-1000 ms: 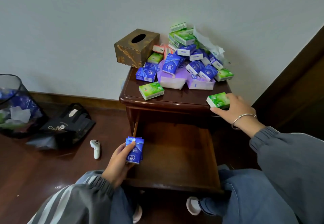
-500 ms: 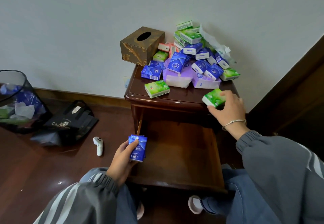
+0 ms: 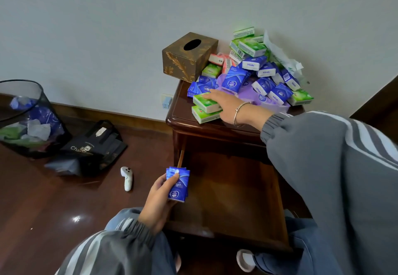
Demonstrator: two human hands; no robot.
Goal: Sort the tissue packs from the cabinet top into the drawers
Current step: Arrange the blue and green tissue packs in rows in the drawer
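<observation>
1. Sleeves (image 3: 112, 251), grey with pale stripes, fill the near edge. A pale shoe toe (image 3: 244, 260) shows at 5 o'clock of the view, below the drawer front.
2. The left hand (image 3: 159, 199), at 7 o'clock from the view's centre, is closed round a small stack of blue tissue packs (image 3: 178, 185). The thumb lies on the front face, and the stack is upright at the drawer's left side.
3. The drawer (image 3: 232, 201) stands pulled out toward the person, its dark wooden floor showing between the two arms.
4. On the floor toward 9 o'clock lie a white controller (image 3: 126, 178), then a black bag (image 3: 92, 147), then a dark mesh waste bin (image 3: 25, 119) with blue, white and green scraps inside.
5. The right hand (image 3: 228, 107), a silver bangle (image 3: 241, 112) at its wrist, reaches toward 9 o'clock over the cabinet top (image 3: 183, 113). It holds the upper green tissue pack (image 3: 203, 102) with fingers across the top and thumb at the near edge. That pack lies on the lower green tissue pack (image 3: 203, 115), both at the front left of the top.
6. At 2 o'clock from that hand sits the heap of tissue packs (image 3: 265, 74) — blue, green and pink ones over lilac packs, piled against the wall.
7. At 11 o'clock from the hand a brown tissue box cover (image 3: 189, 57) stands on the back left corner, oval opening up — touching the heap's left side.
8. A wall socket (image 3: 166, 102) sits just left of the cabinet.
</observation>
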